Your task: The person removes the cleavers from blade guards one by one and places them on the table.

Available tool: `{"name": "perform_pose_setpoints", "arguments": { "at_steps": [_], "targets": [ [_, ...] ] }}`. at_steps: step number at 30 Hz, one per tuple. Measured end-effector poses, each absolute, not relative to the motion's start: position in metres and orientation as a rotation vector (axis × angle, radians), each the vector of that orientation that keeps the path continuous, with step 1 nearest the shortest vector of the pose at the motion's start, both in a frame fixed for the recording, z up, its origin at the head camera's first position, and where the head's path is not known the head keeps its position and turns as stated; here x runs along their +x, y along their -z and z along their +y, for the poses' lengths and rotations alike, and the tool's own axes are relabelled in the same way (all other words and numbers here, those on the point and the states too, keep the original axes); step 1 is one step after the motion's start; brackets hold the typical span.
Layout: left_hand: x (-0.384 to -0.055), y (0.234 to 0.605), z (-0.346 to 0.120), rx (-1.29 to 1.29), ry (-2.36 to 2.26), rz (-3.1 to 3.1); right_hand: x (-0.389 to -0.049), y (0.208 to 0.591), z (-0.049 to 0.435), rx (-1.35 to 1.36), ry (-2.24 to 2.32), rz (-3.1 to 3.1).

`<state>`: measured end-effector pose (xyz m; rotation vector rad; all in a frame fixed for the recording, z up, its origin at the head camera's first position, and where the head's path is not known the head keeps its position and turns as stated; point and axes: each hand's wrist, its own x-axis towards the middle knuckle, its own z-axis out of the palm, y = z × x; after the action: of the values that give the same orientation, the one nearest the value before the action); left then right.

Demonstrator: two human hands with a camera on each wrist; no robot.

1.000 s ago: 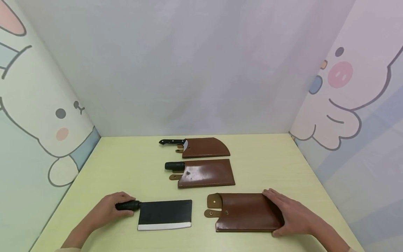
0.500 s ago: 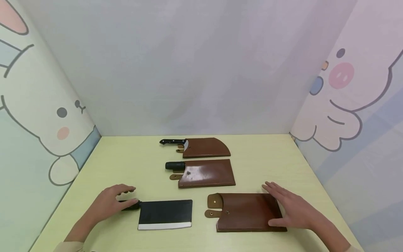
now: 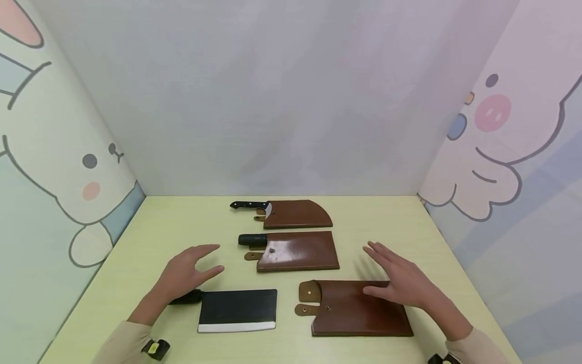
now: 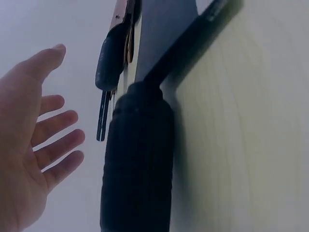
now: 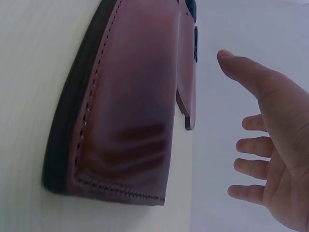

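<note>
A cleaver (image 3: 237, 307) with a dark blade and bright edge lies flat at the front left. Its black handle (image 4: 137, 159) fills the middle of the left wrist view. Above that handle hovers my left hand (image 3: 184, 272), fingers extended and holding nothing. To the cleaver's right lies a brown leather sheath (image 3: 359, 311), its strap and flap pointing left. My right hand (image 3: 404, 278) is raised over the sheath's right part, apart from it in the right wrist view, with fingers spread and nothing held.
Farther back, a black-handled cleaver (image 3: 252, 239) sits in a brown sheath (image 3: 300, 250). Behind it is another sheathed knife (image 3: 249, 205) with a riveted handle and a curved sheath (image 3: 300, 213). Walls with cartoon animals enclose the pale yellow table (image 3: 182, 217).
My left hand has let go of the cleaver's handle and risen forward and right. My right hand has come off the sheath's right end and moved up and leftward.
</note>
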<state>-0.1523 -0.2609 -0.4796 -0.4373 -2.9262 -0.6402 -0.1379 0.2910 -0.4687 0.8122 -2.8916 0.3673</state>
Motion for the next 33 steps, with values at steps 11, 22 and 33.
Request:
{"name": "perform_pose_setpoints", "arguments": {
  "at_steps": [11,22,33],
  "targets": [
    [-0.183,0.477,-0.223,-0.469,0.687,-2.909,-0.167,0.470,0.253,0.728,-0.450,-2.918],
    [-0.214,0.488,-0.202,-0.594,0.746,-2.908,-0.196,0.480,0.222,0.785,-0.485,-2.948],
    [-0.234,0.501,-0.193,-0.589,0.882,-2.989,-0.219,0.495,0.204,0.847,-0.481,-3.034]
  ]
}}
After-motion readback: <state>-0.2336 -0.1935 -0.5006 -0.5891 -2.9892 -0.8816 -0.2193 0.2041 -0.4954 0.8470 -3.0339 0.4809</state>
